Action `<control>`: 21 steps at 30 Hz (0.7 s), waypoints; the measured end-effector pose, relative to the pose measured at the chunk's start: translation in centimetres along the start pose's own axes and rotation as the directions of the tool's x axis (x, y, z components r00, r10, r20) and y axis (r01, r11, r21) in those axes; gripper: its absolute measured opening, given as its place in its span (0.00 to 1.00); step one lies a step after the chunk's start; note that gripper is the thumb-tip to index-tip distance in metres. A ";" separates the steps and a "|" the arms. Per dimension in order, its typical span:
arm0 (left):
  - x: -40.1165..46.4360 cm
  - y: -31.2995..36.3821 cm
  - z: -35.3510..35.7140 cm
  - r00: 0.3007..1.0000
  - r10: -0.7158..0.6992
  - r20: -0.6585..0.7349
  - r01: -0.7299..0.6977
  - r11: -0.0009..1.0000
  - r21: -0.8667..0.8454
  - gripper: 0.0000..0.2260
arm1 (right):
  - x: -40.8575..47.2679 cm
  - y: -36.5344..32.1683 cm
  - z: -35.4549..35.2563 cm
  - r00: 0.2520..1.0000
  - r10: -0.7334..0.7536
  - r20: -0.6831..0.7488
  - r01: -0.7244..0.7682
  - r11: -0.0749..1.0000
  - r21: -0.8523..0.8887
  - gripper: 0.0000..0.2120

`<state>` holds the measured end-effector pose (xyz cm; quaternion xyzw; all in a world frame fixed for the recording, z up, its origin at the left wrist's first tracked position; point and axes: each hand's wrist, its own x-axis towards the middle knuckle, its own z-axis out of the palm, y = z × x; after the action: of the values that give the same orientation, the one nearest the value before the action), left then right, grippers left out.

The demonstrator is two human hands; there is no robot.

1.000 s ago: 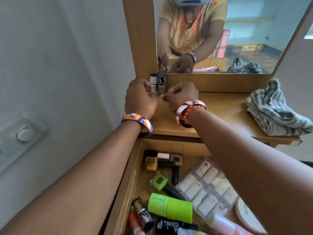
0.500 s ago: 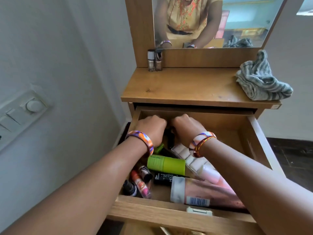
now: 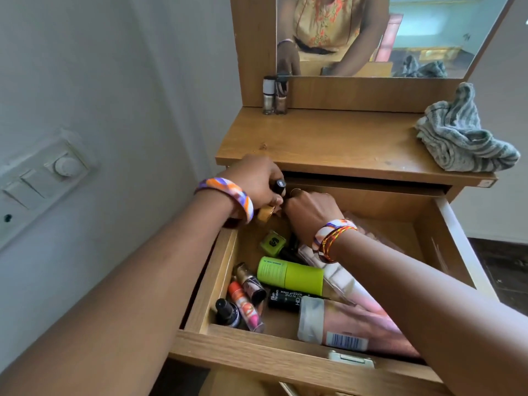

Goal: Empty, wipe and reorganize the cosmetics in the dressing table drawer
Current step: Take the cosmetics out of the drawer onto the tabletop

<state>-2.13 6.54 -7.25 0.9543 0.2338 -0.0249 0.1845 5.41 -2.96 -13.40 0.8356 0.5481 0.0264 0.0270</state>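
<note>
Black tube [image 3: 287, 299] reads "Blue Heaven ALL IN ONE MAKEUP STICK".

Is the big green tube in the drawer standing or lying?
Lying. The green tube rests on its side on the drawer bottom, among other cosmetics.

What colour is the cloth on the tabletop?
Grey-and-white striped cloth, crumpled at the tabletop's right end; head view.

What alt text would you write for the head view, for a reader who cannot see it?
A person's left hand grips a small dark-capped bottle above an open wooden drawer full of cosmetics, while the right hand reaches in beside it. On the dressing table top stand two nail polish bottles and a crumpled striped cloth.
</note>
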 end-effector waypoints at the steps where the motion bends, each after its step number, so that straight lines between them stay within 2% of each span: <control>1: -0.3 0.0 -0.9 1.000 0.006 -0.005 -0.006 0.999 -0.052 0.08 | 0.4 -0.5 -0.1 1.000 -0.003 0.008 0.003 1.000 -0.002 0.13; 6: -0.9 -0.9 -3.5 0.997 -0.025 -0.074 0.003 0.958 -0.287 0.08 | 1.4 -2.1 -0.1 0.995 0.080 0.062 -0.081 0.997 0.019 0.13; 10: -0.8 -2.0 -4.0 0.986 -0.091 -0.142 0.015 0.886 -0.463 0.08 | 1.5 -2.4 0.2 0.994 0.033 0.101 -0.028 0.998 -0.050 0.13; 14: -0.7 -2.3 -4.3 0.972 -0.142 -0.189 0.000 0.801 -0.599 0.07 | 0.8 -2.0 -1.6 1.000 0.002 -0.006 -0.002 0.999 -0.045 0.14; 16: -0.4 -2.2 -5.1 0.967 -0.156 -0.200 -0.020 0.738 -0.675 0.07 | 0.2 -1.7 -3.4 1.000 -0.022 -0.012 0.021 1.000 -0.019 0.15; 19: 0.6 -2.0 -6.6 0.938 -0.213 -0.273 -0.072 0.651 -0.755 0.06 | -0.3 -0.6 -6.8 0.999 -0.007 0.040 0.003 0.995 0.095 0.14; 21: 1.6 -1.8 -7.3 0.909 -0.263 -0.324 -0.115 0.588 -0.800 0.05 | 0.3 0.9 -9.2 0.997 0.066 0.025 -0.071 0.954 0.293 0.11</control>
<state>-1.83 11.39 -1.25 0.7386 0.2930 0.2759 0.5408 5.68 -2.95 -4.15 0.8490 0.5164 -0.0605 -0.0942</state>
